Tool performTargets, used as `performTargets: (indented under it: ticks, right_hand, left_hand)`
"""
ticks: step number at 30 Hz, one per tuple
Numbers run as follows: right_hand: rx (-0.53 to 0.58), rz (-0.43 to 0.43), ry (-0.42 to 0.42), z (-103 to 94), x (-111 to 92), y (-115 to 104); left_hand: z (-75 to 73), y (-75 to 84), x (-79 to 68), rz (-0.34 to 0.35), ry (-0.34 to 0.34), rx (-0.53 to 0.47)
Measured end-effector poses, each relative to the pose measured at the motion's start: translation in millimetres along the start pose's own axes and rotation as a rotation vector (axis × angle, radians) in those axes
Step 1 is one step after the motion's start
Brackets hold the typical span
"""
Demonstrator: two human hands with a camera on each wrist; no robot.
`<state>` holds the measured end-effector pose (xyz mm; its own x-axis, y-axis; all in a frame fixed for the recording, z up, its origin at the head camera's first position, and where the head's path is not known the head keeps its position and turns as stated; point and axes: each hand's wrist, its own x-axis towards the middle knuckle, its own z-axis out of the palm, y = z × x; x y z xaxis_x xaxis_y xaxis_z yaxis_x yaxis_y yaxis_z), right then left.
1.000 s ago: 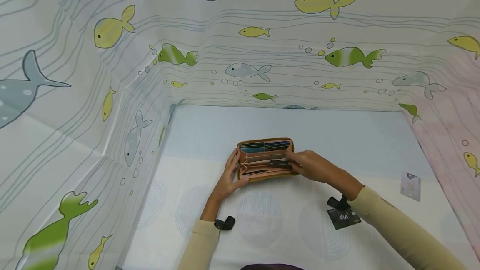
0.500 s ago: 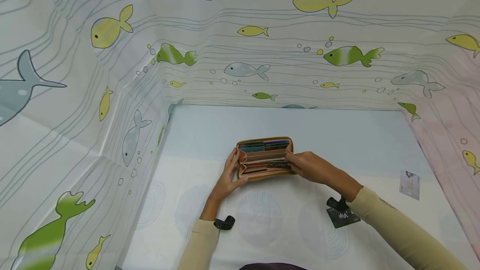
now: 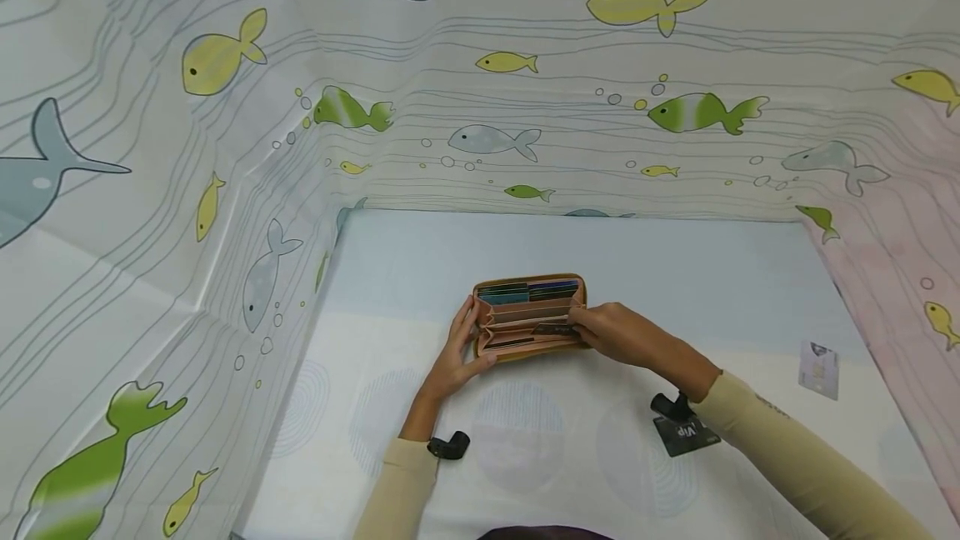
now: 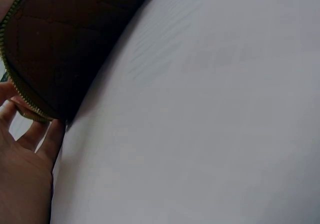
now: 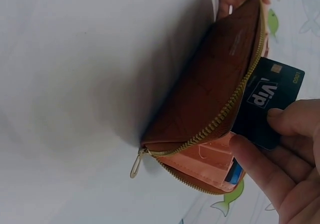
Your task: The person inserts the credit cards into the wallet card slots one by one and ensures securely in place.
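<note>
An open brown zip wallet (image 3: 528,317) with pink inner pockets stands on the table, several cards (image 3: 504,295) in its back slots. My left hand (image 3: 453,361) grips its left end; in the left wrist view, fingers (image 4: 49,141) reach around the zipped edge. My right hand (image 5: 295,164) pinches a black card (image 5: 260,99) marked "Vip" between thumb and fingers at the wallet's right end. Part of that card lies behind the wallet's front wall in the right wrist view. A gold zip pull (image 5: 135,165) hangs from one corner.
Another black "Vip" card (image 3: 686,437) lies on the table below my right wrist. Farther right is a silvery card (image 3: 819,370). A fish-print sheet (image 3: 570,98) rises behind and beside the white table (image 3: 420,257).
The black card in my right hand has shifted slightly left and lower into the wallet, and less of it shows. My left hand keeps its hold on the wallet.
</note>
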<state>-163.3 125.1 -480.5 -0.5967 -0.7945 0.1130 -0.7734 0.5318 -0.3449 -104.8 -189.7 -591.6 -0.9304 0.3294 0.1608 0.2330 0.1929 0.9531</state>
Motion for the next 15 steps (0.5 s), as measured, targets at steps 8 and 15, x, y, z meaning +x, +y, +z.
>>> performTargets:
  ticks: [8, 15]
  right_hand:
    - [-0.026, -0.008, 0.0, 4.2, -0.6, -0.5]
    - [-0.016, -0.045, 0.021, 8.3, -2.5, 1.3]
  left_hand:
    - [-3.9, 26.2, 0.2, -0.021, -0.024, 0.016]
    - [-3.7, 25.7, -0.7, -0.006, -0.02, -0.007]
